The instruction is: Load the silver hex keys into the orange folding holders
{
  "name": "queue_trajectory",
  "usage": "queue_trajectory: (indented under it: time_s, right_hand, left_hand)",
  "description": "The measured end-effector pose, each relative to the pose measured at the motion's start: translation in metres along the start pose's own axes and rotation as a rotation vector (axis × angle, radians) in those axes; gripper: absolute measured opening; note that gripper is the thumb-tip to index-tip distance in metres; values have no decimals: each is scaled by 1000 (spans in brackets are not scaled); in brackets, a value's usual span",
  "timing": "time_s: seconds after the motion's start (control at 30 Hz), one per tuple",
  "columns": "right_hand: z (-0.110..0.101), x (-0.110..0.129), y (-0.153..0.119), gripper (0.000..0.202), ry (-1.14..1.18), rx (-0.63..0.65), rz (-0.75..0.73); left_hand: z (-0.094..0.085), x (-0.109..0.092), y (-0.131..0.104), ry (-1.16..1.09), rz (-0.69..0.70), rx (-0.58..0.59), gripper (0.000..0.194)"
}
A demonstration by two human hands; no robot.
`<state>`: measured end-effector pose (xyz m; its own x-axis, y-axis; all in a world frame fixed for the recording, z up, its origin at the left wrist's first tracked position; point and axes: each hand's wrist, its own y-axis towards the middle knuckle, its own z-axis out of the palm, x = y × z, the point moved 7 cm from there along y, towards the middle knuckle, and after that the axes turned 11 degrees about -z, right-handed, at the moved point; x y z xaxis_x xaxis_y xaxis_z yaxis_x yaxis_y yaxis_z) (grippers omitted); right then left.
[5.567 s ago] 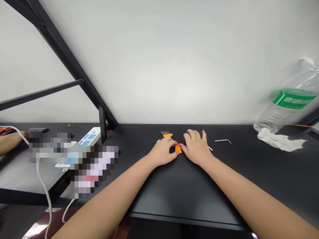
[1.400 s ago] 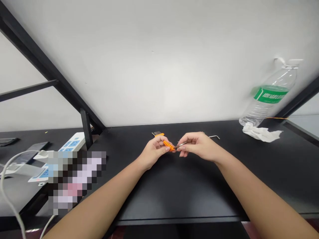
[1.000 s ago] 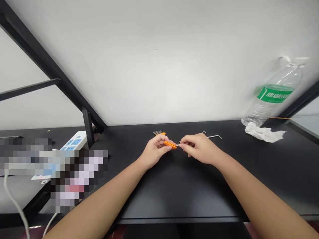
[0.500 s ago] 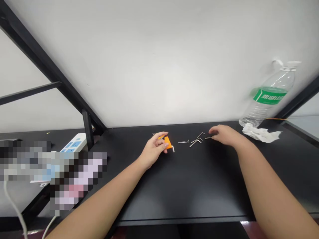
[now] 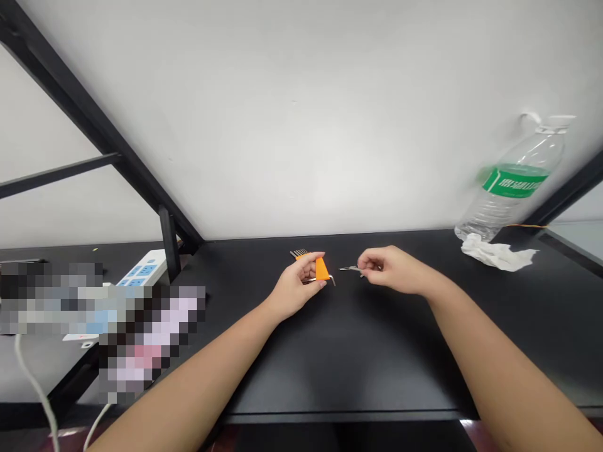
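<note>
My left hand [image 5: 299, 285] grips an orange hex key holder [image 5: 321, 269] above the black tabletop [image 5: 358, 364]. Several thin metal keys stick out of its far left side, and one bent key [image 5: 332, 280] shows at its right edge. To the right, my right hand [image 5: 384, 269] is closed, thumb and fingers together, over the loose L-shaped keys; what lies between the fingertips is too small to name. One thin loose key [image 5: 348, 269] shows just left of those fingertips. The other loose keys are mostly hidden by my right hand.
A clear plastic bottle with a green label [image 5: 516, 182] leans by the wall at the right, with crumpled white tissue [image 5: 499, 253] before it. A white power strip [image 5: 146, 267], cables and blurred items are at the left, beside a black metal frame [image 5: 168, 242].
My right hand has moved left over the loose keys, and its fingers have closed. The orange holder has turned slightly in my left hand.
</note>
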<state>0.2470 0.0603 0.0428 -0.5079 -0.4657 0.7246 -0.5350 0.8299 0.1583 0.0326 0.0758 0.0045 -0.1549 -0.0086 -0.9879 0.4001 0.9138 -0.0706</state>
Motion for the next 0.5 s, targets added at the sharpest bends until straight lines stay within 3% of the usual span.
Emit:
queue_trajectory:
  time_s: [0.17, 0.37, 0.5]
  right_hand:
    - [26, 30, 10, 12, 39, 8, -114]
    - [27, 28, 11, 15, 22, -16, -100]
    - [32, 20, 12, 17, 127, 1, 9]
  left_hand:
    - [4, -6, -6, 46, 49, 10, 56]
    - [6, -10, -9, 81, 88, 24, 54]
    - [9, -12, -12, 164, 118, 41, 52]
